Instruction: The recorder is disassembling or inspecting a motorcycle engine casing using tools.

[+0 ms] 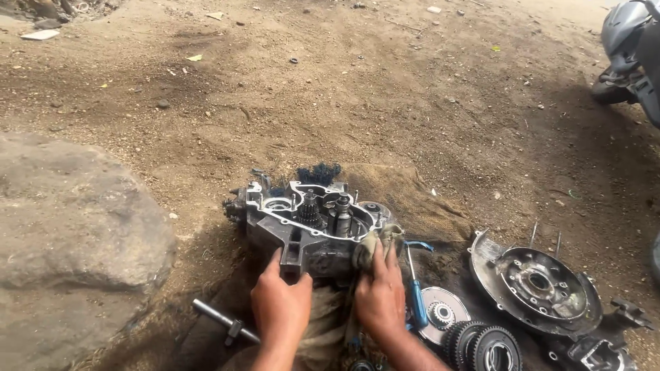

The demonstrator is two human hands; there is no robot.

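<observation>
Two hands at the engine crankcase, left hand pressed flat on its near edge, right hand gripped a rag against its right side, blue-handled screwdriver just right of it.

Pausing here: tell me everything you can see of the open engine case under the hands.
The engine case is a grey cast-metal half, dirty and oily, lying open side up on sacking over the dirt ground. Inside stand gears and shafts upright. The left hand rests on its near edge; the right hand presses a rag against its right corner. A blue-handled screwdriver lies just right.
</observation>
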